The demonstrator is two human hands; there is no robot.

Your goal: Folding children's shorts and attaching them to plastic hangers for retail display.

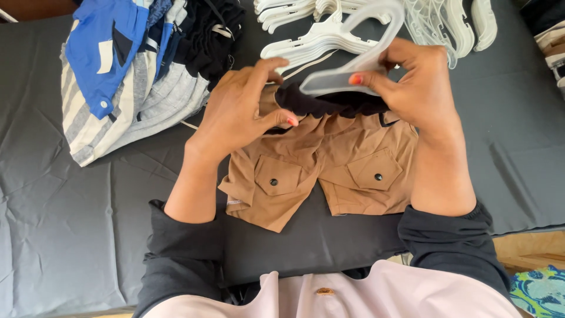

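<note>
Both hands work mid-table: right hand (421, 88) pinched on a white hanger (353, 73), left hand (241, 109) gripping the tan shorts' (329, 162) black waistband (335, 105), lining them up.

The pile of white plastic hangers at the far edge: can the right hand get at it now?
Probably not at once: the right hand already grips one white plastic hanger. The pile of white plastic hangers lies just beyond, with nothing between.

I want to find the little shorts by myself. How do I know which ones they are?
Look at the dark grey cloth covering the table, then right between the two hands. The brown shorts lie there, with a black waistband and two buttoned pockets. The clothes pile beside them is blue, grey and striped.
</note>
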